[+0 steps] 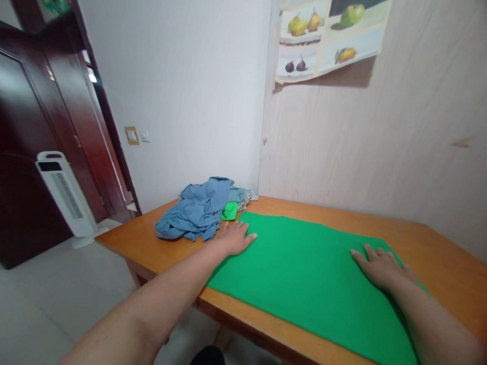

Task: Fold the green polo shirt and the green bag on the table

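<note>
A green cloth lies spread out flat on the wooden table, its near edge running along the table's front. My left hand rests palm down on the cloth's left edge, fingers spread and pointing away from me. On the right side of the cloth, my right hand lies flat near the edge, its thumb apart from the fingers. Neither hand grips anything. Just beyond my left hand sits a crumpled pile of blue clothes, with a bright green piece of fabric showing at its side.
The orange-brown table meets the wall at the back. A poster of painted fruit hangs above it. At the left, a white tower fan stands on the floor by a dark red wooden door.
</note>
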A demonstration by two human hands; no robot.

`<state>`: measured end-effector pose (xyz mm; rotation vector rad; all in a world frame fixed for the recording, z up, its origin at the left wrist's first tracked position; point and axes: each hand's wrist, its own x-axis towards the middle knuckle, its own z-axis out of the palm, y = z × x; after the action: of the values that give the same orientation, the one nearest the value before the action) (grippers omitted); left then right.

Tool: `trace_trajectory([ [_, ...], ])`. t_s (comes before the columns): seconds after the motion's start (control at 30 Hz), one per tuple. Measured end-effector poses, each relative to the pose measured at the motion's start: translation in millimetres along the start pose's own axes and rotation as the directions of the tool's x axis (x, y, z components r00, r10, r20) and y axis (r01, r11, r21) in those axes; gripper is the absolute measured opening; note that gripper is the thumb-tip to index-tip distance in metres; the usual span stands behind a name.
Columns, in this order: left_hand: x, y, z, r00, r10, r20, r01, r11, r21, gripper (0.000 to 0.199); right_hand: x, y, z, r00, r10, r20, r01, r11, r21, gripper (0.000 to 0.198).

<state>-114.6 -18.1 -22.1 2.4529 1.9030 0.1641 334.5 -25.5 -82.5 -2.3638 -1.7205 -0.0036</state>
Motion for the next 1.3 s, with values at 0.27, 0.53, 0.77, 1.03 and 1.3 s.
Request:
trace_trajectory([
  [0.27, -35.6, 57.2, 4.5, 0.981, 0.193, 0.035, -0.19, 0.979, -0.075, 0.087, 2.9, 4.1, 3.0, 1.0, -0.007, -0.024, 0.007, 1.0, 0.004, 0.093],
  [0.53, -55.3, 26.7, 3.6, 0.952, 0.297, -0.068, -0.302, 0.949, -0.088, 0.074, 4.4, 6.2, 2.7, 0.999, -0.023, -0.024, 0.023, 1.0, 0.001, 0.093],
  [0.77, -65.0, -8.6, 0.3, 0.935, 0.318, -0.157, -0.329, 0.943, -0.05, 0.066, 0.7, 3.0, -3.0, 1.0, -0.014, -0.001, 0.014, 1.0, -0.016, 0.093],
  [1.03, -72.3, -27.5, -8.6, 0.956, 0.22, -0.192, -0.218, 0.975, 0.033, 0.06, -1.0, 0.7, -5.7, 1.0, -0.017, -0.008, 0.017, 1.0, -0.015, 0.091],
  [1.3, -82.7, 28.4, -9.4, 0.91, 0.406, -0.087, -0.411, 0.911, -0.044, 0.065, -2.3, 0.4, -7.1, 1.0, -0.022, 0.0, 0.022, 0.998, -0.052, 0.091],
])
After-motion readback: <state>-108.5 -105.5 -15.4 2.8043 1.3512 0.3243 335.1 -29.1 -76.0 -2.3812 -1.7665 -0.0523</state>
